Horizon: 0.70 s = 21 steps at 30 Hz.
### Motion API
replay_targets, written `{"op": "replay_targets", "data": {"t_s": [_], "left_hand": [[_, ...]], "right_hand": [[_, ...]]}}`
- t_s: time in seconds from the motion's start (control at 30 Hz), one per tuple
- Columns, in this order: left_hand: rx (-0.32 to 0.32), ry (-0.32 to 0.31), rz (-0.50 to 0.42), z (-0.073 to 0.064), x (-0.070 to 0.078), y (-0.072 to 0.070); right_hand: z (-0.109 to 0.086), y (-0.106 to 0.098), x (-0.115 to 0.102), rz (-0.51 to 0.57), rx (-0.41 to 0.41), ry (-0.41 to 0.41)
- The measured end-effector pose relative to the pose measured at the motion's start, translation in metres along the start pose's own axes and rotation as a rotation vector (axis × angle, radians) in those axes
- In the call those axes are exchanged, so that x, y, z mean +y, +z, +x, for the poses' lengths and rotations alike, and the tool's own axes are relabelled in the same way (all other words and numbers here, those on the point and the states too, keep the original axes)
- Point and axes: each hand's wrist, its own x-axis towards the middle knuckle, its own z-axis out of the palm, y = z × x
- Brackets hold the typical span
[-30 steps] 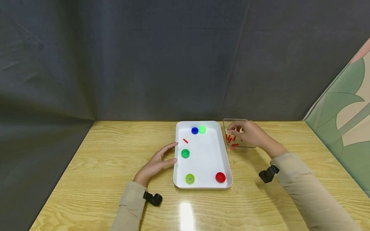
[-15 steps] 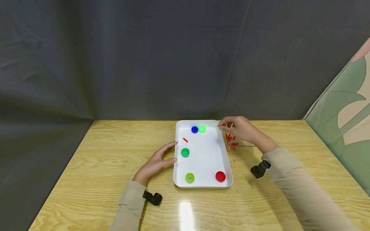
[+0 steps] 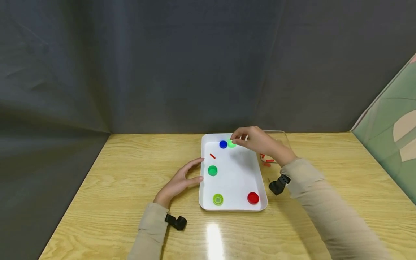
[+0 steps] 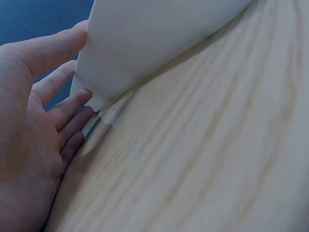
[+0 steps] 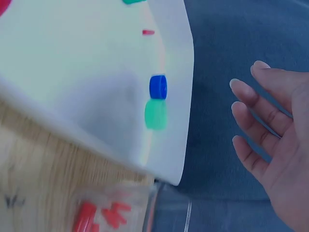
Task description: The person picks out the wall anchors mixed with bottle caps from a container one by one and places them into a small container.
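Observation:
A white tray [image 3: 238, 180] lies on the table. My left hand [image 3: 180, 182] rests against its left side, fingers and thumb spread and fairly straight at the wall. Over the tray's far end is my right hand [image 3: 255, 140], thumb and index tips close together above the light green cap [image 5: 156, 114]. The right wrist view shows bent fingers and no object among them; I cannot tell whether something small is pinched. Beside the light green cap sits a blue cap [image 5: 158, 87]. One short red stick [image 3: 212, 156] lies in the tray, near a green cap [image 3: 212, 170].
A yellow-green cap [image 3: 218, 199] and a red cap [image 3: 253, 198] sit at the tray's near end. Right of the tray stands a clear box [image 3: 286, 139] with several red sticks [image 5: 113, 215], partly behind the right arm. A dark curtain [image 3: 182, 72] hangs behind the table.
My right hand has moved left from over the clear box to above the tray's far end. The left hand stays at the tray's side. The head view has shifted slightly.

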Motion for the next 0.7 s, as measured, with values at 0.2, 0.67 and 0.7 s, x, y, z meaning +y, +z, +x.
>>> {"op": "replay_targets", "data": {"t_s": [0.2,0.67,0.7], "left_hand": [[-0.003,0.006,0.001,-0.002,-0.001,0.002],[-0.019,0.006,-0.001,-0.001,-0.003,0.003],[-0.020,0.006,0.001,-0.001,-0.003,0.002]], "right_hand": [[0.010,0.012,-0.006,0.015,-0.011,-0.023],[0.026,0.032,-0.012,0.045,-0.038,-0.049],[0.027,0.034,-0.012,0.047,-0.041,-0.051]]}}
